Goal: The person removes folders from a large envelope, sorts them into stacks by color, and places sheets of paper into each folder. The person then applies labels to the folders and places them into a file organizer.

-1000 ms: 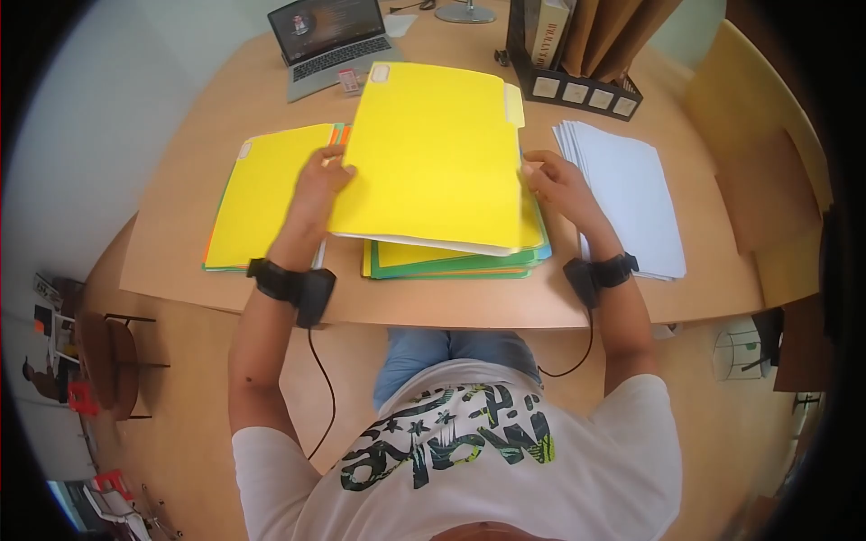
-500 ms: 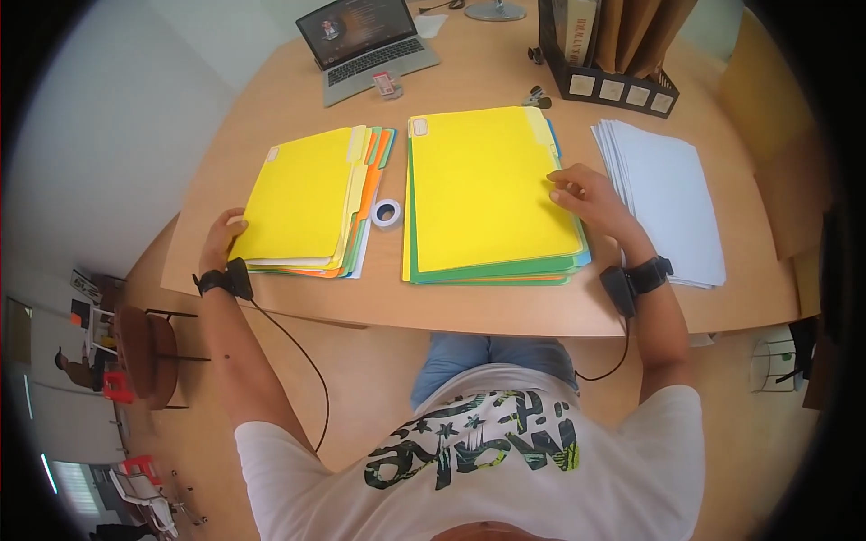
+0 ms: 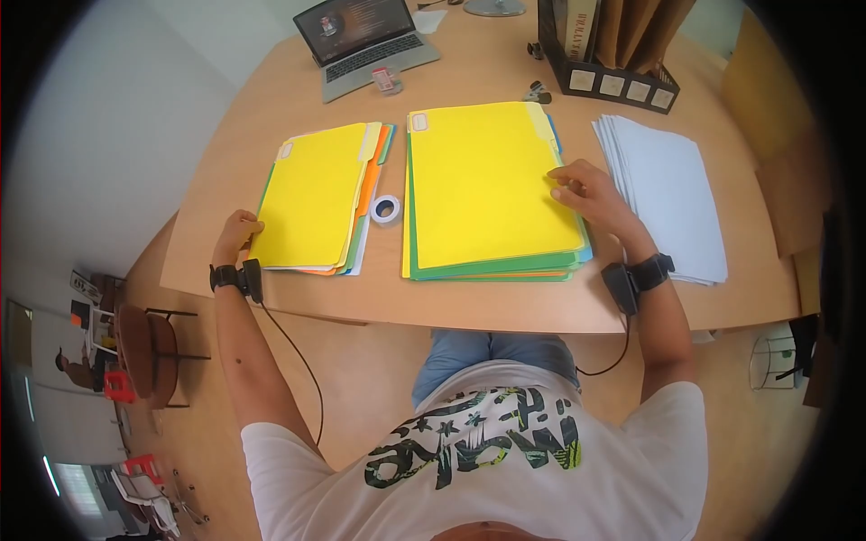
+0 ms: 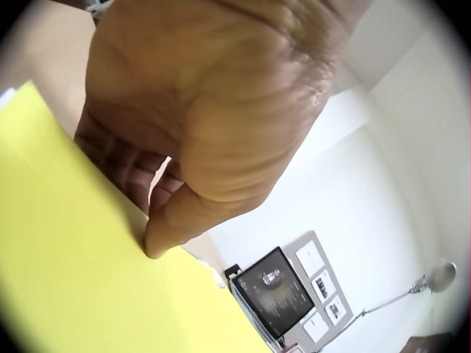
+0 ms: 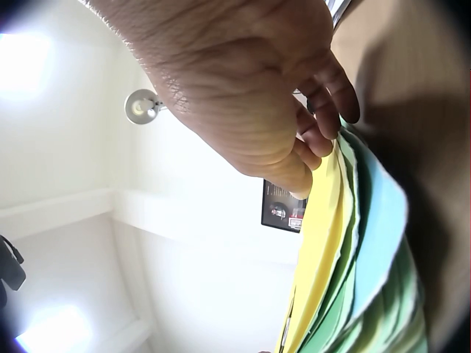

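Observation:
On the left, a stack topped by a yellow folder (image 3: 311, 194) lies on the table. My left hand (image 3: 237, 236) pinches this folder's left edge, thumb on top and fingers at the side, as the left wrist view shows. A taller stack of folders in the middle has another yellow folder (image 3: 487, 189) on top, with green folders (image 5: 340, 312) and a blue folder (image 5: 383, 228) beneath. My right hand (image 3: 595, 194) is at this stack's right edge, its fingers loosely bent and the fingertips beside the folder edges. A roll of tape (image 3: 386, 210) stands between the stacks.
White paper sheets (image 3: 663, 194) lie in a pile on the right. Behind are an open laptop (image 3: 374, 63), a small red-and-clear box (image 3: 386, 81), dark clips (image 3: 538, 92) and a black file holder (image 3: 613, 86) with a book and brown folders.
The top yellow folder, held in both hands a second ago, is down on the middle stack. My left hand went to the left stack, and its top folder has shifted rightward.

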Demonstrator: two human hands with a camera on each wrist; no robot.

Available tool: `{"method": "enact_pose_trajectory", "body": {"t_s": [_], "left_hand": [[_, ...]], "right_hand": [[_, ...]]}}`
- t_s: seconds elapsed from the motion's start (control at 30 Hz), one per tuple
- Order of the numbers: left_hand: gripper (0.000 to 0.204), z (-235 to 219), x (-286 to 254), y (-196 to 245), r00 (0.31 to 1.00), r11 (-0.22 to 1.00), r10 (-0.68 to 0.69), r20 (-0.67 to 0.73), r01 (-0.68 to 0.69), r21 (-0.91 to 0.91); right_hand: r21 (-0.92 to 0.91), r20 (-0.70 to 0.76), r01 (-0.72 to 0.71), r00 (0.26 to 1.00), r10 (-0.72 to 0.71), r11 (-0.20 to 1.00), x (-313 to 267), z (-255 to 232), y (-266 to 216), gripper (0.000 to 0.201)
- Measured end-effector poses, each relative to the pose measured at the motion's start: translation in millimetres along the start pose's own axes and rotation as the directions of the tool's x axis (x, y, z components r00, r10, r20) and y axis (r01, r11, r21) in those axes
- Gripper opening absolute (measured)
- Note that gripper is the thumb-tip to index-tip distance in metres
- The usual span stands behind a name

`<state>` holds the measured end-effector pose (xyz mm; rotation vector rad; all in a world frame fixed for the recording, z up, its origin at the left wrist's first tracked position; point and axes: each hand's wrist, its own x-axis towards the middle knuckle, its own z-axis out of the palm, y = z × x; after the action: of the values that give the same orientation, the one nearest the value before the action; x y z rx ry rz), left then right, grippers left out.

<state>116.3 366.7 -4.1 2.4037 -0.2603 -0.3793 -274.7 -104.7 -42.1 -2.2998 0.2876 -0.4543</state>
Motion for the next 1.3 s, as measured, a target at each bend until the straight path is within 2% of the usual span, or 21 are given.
{"method": "enact_pose_trajectory", "body": {"t_s": [0.07, 0.1, 0.17, 0.27, 0.33, 0.37, 0.47, 0.53, 0.6, 0.63, 0.7, 0.77, 0.8, 0.9, 0.93, 1.03, 1.1, 1.13, 1.2, 1.23, 1.3], "left_hand": [[0.034, 1.0, 13.0, -0.6, 0.999, 0.992, -0.028, 0.027, 0.024, 0.128], [0.036, 6.1, 17.2, -3.5, 0.992, 0.952, 0.072, -0.106, -0.036, 0.304], [0.039, 18.3, 18.5, 1.6, 0.896, 0.769, 0.332, -0.296, -0.075, 0.635], [0.04, 51.8, -15.0, 52.5, 0.67, 0.714, 0.665, -0.33, -0.443, 0.542], [0.038, 92.6, -71.7, 107.4, 0.502, 0.538, 0.843, -0.193, -0.79, 0.295], [0.038, 110.4, -106.1, 133.3, 0.604, 0.605, 0.794, -0.068, -0.776, 0.176], [0.036, 143.4, -178.7, 187.7, 0.358, 0.385, 0.912, 0.203, -0.916, -0.115], [0.034, 144.7, -201.6, 214.2, 0.093, 0.14, 0.96, 0.266, -0.976, -0.165], [0.031, 136.6, -217.0, 239.5, -0.196, -0.17, 0.973, 0.12, -0.965, -0.202], [0.026, 137.8, -234.2, 244.3, -0.176, -0.174, 0.984, -0.012, -0.958, -0.227], [0.016, 139.8, -254.9, 252.3, -0.259, -0.311, 0.936, -0.24, -0.927, -0.212], [0.011, 143.8, -268.1, 255.3, -0.285, -0.364, 0.889, -0.358, -0.915, -0.176], [0.011, 146.8, -284.1, 249.4, -0.202, -0.292, 0.902, -0.383, -0.937, -0.194], [0.012, 146.1, -286.2, 253.0, -0.1, -0.206, 0.911, -0.401, -0.951, -0.229], [0.013, 149.3, -282.3, 254.7, -0.1, -0.214, 0.904, -0.416, -0.948, -0.236], [0.012, 176.1, -264.9, 261.5, -0.194, -0.371, 0.79, -0.581, -0.907, -0.201], [0.012, 178.0, -259.0, 259.5, -0.236, -0.441, 0.788, -0.569, -0.861, -0.252], [0.013, 164.3, -256.9, 260.5, -0.243, -0.431, 0.843, -0.48, -0.84, -0.331], [0.017, 140.1, -242.7, 255.6, -0.334, -0.455, 0.883, -0.33, -0.782, -0.427], [0.021, 131.4, -227.2, 254.3, -0.417, -0.504, 0.863, -0.283, -0.729, -0.463], [0.01, 124.8, -252.1, 259.0, -0.072, -0.121, 0.991, -0.114, -0.842, -0.525]], "right_hand": [[0.004, 0.0, 0.009, 1.0, -0.009, 1.0, -0.5, -0.5, 1.7, 0.032], [0.008, -0.001, 0.011, 1.0, -0.011, 1.0, -0.9, -0.4, 0.9, 0.032], [0.004, 0.004, 0.016, 1.0, -0.016, 1.0, -1.1, -0.6, -0.4, 0.032], [-0.009, 0.006, 0.035, 0.999, -0.035, 0.999, -1.0, -1.2, -1.3, 0.031], [-0.004, -0.005, 0.053, 0.999, -0.053, 0.999, -2.5, 1.1, 0.9, 0.029], [0.006, -0.007, 0.046, 0.999, -0.046, 0.999, -3.0, 1.8, 2.2, 0.03], [0.013, 0.005, 0.031, 1.0, -0.031, 0.999, -0.8, 0.9, 3.2, 0.032], [0.019, 0.009, -0.004, 1.0, 0.004, 1.0, -1.6, 0.1, 1.0, 0.032], [0.006, 0.017, -0.023, 1.0, 0.023, 1.0, -1.3, -0.5, 0.3, 0.032], [0.009, 0.021, -0.026, 0.999, 0.025, 1.0, -1.1, -0.7, 0.1, 0.032], [0.018, 0.026, -0.033, 0.999, 0.033, 0.999, -0.7, -0.7, 1.5, 0.032], [-0.014, 0.034, -0.034, 0.999, 0.035, 0.999, 0.1, -1.3, 1.2, 0.031], [-0.028, 0.041, -0.036, 0.998, 0.037, 0.999, 0.1, -2.0, 0.3, 0.031], [-0.008, 0.057, -0.049, 0.997, 0.05, 0.999, 0.4, -2.8, -5.0, 0.031], [-0.009, 0.057, -0.059, 0.997, 0.06, 0.998, 0.4, -1.7, -6.7, 0.031], [-0.024, 0.057, -0.064, 0.996, 0.066, 0.998, 1.9, -1.5, -8.8, 0.031], [-0.053, 0.061, -0.045, 0.997, 0.048, 0.998, 1.7, -1.8, -7.5, 0.031], [-0.048, 0.059, -0.059, 0.996, 0.061, 0.997, 2.6, -1.1, -7.0, 0.031], [-0.039, 0.055, -0.092, 0.994, 0.094, 0.995, 3.3, 1.5, -5.3, 0.031], [-0.035, 0.046, -0.043, 0.998, 0.045, 0.998, 2.6, 3.3, -4.0, 0.03], [-0.061, 0.014, 0.027, 1.0, -0.026, 0.998, 1.6, 1.2, -1.4, 0.029]]}}
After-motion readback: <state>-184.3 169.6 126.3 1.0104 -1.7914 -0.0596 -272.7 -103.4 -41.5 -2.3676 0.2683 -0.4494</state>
